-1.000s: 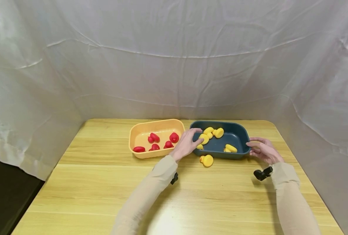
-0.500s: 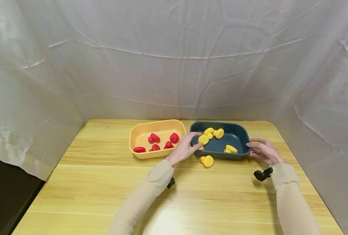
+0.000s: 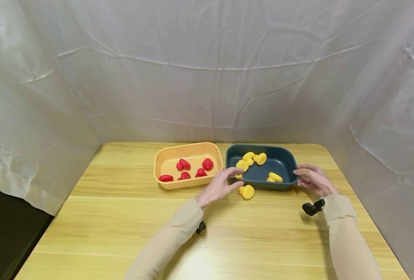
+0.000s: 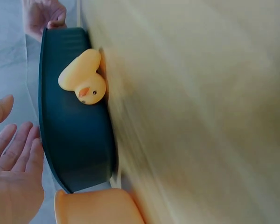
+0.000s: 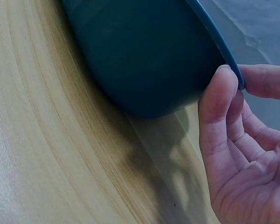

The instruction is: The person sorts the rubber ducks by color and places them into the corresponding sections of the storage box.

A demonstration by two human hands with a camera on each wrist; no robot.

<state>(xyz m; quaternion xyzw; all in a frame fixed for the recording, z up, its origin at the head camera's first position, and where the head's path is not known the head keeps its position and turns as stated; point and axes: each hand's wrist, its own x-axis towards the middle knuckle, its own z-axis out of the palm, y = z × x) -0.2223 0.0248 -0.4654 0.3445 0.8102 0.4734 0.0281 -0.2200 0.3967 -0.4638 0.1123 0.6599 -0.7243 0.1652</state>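
The dark blue tray (image 3: pixel 278 165) holds several yellow rubber ducks (image 3: pixel 261 158). Outside it, one yellow rubber duck (image 4: pixel 79 74) lies tipped over on the table against or close to the front wall. My left hand (image 3: pixel 218 189) hovers at the tray's front left corner, fingers spread, thumb near the loose duck, nothing held. My right hand (image 3: pixel 315 180) is at the tray's right end. In the right wrist view, my right hand's thumb and forefinger (image 5: pixel 266 81) pinch the rim.
Left of the blue tray stands a light orange tray (image 3: pixel 189 151) with several red rubber ducks (image 3: pixel 207 165) in it. Both trays sit near the back of the wooden table (image 3: pixel 262 237). A pale curtain (image 3: pixel 213 77) encloses the back and sides.
My left hand has drawn back from over the blue tray's left end, down toward the loose duck in front. My right hand has stayed at the rim.
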